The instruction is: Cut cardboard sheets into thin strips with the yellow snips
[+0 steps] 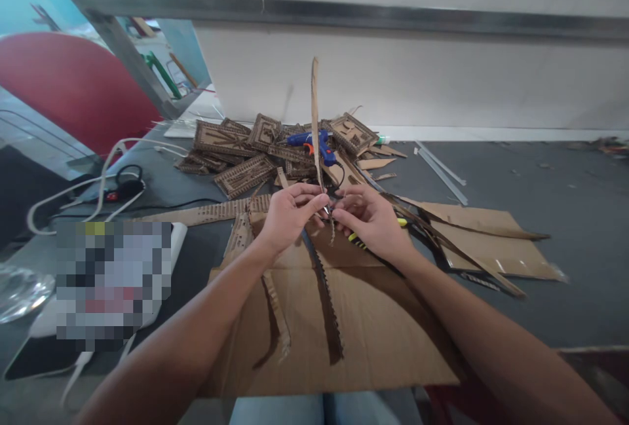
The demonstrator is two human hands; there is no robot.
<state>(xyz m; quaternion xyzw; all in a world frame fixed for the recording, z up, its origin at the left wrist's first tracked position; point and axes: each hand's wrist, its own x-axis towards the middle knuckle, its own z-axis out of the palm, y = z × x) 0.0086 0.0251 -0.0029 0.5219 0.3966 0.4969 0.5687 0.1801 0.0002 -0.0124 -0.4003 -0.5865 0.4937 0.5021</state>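
Observation:
My left hand (295, 213) pinches a long, thin cardboard strip (315, 97) that stands up from between my hands. Close to its right, my right hand (368, 219) has its fingers curled together at the strip's lower end, by a small metal tip; what exactly it grips is too small to tell. Below both hands lies a large cardboard sheet (383, 333). On it are a dark strip with a toothed edge (327, 300) and a shorter torn strip (278, 314). Yellow-and-black handles (357, 240) show partly beside my right hand.
Behind my hands, a blue glue gun (322, 147) lies on a pile of patterned cardboard pieces (223, 139). Clear sticks (442, 173) and flat cardboard (486, 232) are at the right. A white device (177, 241) with cables and a clear object (22, 294) are at the left.

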